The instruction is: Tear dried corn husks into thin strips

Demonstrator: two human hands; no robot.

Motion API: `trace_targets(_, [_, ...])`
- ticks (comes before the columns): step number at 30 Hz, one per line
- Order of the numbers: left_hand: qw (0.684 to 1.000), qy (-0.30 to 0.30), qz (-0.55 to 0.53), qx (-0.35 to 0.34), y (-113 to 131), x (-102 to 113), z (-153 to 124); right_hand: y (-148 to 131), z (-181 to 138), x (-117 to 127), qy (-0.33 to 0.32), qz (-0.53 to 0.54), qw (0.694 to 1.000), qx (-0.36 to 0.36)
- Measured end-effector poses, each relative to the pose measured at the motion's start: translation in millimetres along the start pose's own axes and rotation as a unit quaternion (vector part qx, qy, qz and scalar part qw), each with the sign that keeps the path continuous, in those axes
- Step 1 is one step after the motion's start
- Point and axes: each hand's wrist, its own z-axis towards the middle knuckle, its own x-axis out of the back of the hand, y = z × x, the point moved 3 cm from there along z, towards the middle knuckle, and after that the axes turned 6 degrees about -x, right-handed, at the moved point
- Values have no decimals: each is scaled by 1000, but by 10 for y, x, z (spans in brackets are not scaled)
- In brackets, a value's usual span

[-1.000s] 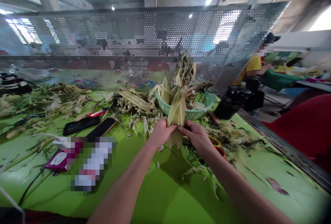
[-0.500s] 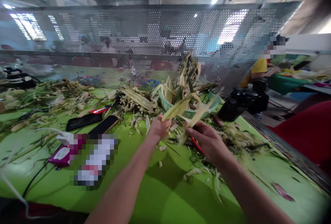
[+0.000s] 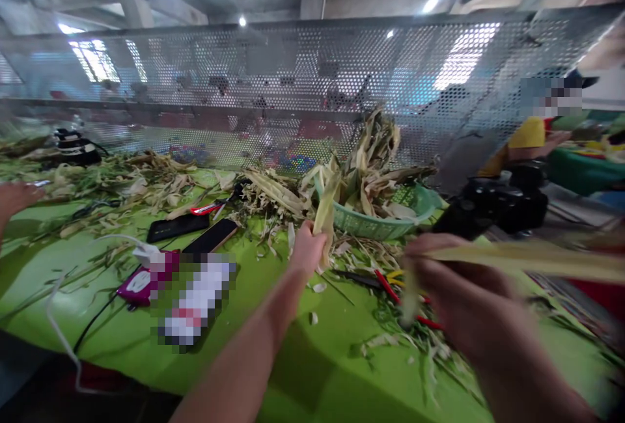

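Observation:
My left hand [image 3: 307, 247] is closed around a bundle of pale yellow-green corn husks [image 3: 326, 208] that points upward over the table. At the right, my right hand [image 3: 456, 286], blurred by motion, pinches a long husk strip [image 3: 517, 259] that trails off toward the right edge. Behind both hands stands a green plastic basket [image 3: 364, 222] heaped with dry corn husks [image 3: 375, 150]. Below and between the hands lie scissors with red handles [image 3: 388, 287], partly covered by my right hand, among husk scraps.
On the green table [image 3: 273, 358] to the left are dark phones [image 3: 211, 237], a magenta power strip [image 3: 141, 283] with a white cable, and a red cutter [image 3: 202, 209]. Husks [image 3: 156, 179] pile behind them. A perforated metal screen [image 3: 273, 78] stands at the back. Another person's hand [image 3: 19, 196] shows far left.
My right hand has swung right and closer with a husk strip, away from my left hand. The left hand still holds its husks, now more upright. The view has turned slightly left.

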Motion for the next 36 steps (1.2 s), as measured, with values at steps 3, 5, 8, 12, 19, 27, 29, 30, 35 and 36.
trace_targets(3, [999,-30,-15,-11,68,-112,-86,403,197,-384,-85,1,990,-108])
trace_targets(5, [998,-50,-32,-13,100,-185,-138,588,269,-467,-102,-8,987,-121])
trace_targets(8, [996,-72,-47,-17,119,-252,-194,753,330,-412,-88,-14,989,-116])
trace_targets(12, [992,-112,-56,-24,137,-274,-231,866,407,-264,-29,-94,993,-73])
trace_targets(19, [990,-129,-23,-43,213,-237,-238,972,482,-159,26,-171,985,-15])
trace_targets(27, [984,-155,-81,-20,164,-257,-220,924,461,-157,8,-46,996,-79])
trace_targets(29, [983,-164,-81,-22,156,-260,-214,939,456,-157,-8,-36,995,-91])
trace_targets(30, [982,-170,-78,-25,154,-258,-212,953,457,-153,-13,-37,995,-97])
trace_targets(35, [980,-191,-29,-39,172,-237,-202,1018,474,-139,-27,-31,993,-112])
trace_targets(36, [980,-191,-21,-40,180,-232,-202,1018,474,-144,-31,-27,992,-115])
